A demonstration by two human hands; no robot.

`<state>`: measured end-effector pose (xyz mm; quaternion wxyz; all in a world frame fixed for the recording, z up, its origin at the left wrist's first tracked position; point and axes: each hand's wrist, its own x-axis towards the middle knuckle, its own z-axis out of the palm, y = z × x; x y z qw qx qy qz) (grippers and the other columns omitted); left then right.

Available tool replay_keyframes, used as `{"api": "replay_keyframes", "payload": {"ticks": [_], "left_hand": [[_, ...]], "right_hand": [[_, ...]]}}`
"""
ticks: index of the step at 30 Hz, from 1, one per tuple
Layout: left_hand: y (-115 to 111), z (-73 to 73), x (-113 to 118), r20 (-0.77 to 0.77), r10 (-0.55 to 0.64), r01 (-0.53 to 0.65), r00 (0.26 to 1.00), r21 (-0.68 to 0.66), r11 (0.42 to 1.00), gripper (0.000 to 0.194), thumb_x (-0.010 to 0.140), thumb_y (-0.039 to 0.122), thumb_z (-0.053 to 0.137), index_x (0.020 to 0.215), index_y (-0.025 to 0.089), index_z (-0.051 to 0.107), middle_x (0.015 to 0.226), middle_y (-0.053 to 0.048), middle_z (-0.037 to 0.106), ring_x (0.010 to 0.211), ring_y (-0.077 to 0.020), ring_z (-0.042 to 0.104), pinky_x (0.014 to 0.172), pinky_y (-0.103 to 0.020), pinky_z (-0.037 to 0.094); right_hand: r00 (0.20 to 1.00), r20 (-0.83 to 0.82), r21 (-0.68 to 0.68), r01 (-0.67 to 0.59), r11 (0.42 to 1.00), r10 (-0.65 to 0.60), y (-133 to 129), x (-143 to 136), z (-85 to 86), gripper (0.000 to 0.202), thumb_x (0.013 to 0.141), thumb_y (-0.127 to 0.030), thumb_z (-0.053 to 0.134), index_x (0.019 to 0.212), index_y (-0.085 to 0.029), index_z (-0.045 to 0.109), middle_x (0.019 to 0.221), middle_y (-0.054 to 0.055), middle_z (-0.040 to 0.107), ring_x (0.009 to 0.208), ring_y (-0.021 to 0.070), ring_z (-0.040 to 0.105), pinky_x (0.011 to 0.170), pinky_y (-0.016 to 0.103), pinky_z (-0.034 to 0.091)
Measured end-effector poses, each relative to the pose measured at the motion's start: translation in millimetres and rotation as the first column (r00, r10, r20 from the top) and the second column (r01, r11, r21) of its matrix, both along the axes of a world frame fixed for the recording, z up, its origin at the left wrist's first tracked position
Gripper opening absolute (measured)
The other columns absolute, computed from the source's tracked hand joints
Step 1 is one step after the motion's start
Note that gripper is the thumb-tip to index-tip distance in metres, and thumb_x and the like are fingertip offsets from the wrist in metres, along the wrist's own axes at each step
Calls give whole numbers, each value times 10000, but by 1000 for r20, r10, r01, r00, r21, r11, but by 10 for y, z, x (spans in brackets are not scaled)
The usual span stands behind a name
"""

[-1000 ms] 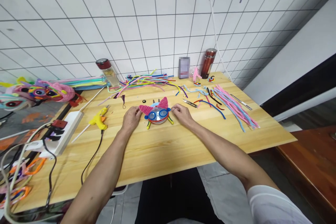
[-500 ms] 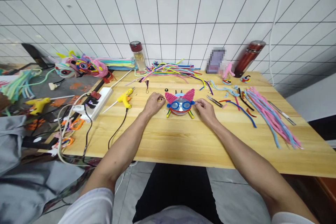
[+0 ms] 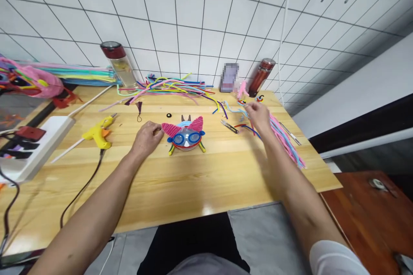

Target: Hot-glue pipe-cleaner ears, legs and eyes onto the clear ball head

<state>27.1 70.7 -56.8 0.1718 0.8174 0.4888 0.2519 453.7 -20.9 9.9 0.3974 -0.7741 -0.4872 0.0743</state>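
Observation:
A small figure with pink ears, blue ringed eyes and yellow-green feet stands on the wooden table. My left hand rests just left of it, fingers curled together near the left ear; anything between them is hidden. My right hand is stretched toward the back right, over light blue pipe cleaner pieces, its fingertips pinched close to a small colourful piece. What the pinch holds, if anything, is too small to tell. Thread snips lie between the figure and my right hand.
A yellow glue gun and white power strip are at left. Loose pipe cleaners, a glass bottle, a phone and a red flask line the back. A pink and blue bundle lies at right.
My right hand has left the figure's side and reached to the back right. The view has turned right, and my left hand is still beside the figure.

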Motion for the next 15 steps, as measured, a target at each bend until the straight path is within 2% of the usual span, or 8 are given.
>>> {"api": "replay_keyframes", "payload": {"ticks": [1,4,9,15], "left_hand": [[0,-9,-2,1,5,-5,1000,3,1000,216,911,310,571,719,216,597,751,-67,614,816,-244,587,792,-347,480],[-1,-22,-4,0,22,-22,1000,-7,1000,201,901,311,567,756,207,660,778,-77,644,826,-250,612,817,-358,505],[-8,-27,-3,-7,46,-46,999,-31,998,250,907,331,570,922,192,778,879,-102,720,890,-275,665,859,-385,540],[-21,-16,-8,-12,48,-49,999,-58,997,289,916,312,579,1021,209,828,967,-102,770,978,-289,701,909,-400,560]], "right_hand": [[955,275,-144,160,977,-115,69,179,82,320,981,-363,517,1034,-207,792,988,84,795,921,249,713,791,334,522],[870,476,-259,283,923,-133,276,495,171,303,971,-266,559,1095,-203,828,1159,145,805,1054,298,727,878,375,524],[802,597,-369,259,893,14,576,534,7,352,1017,-265,524,1177,-205,832,1303,182,770,1196,337,710,955,408,522],[734,668,-469,285,836,125,901,540,-172,388,1024,-236,498,1203,-97,813,1243,284,769,1165,367,738,971,440,531]]}}
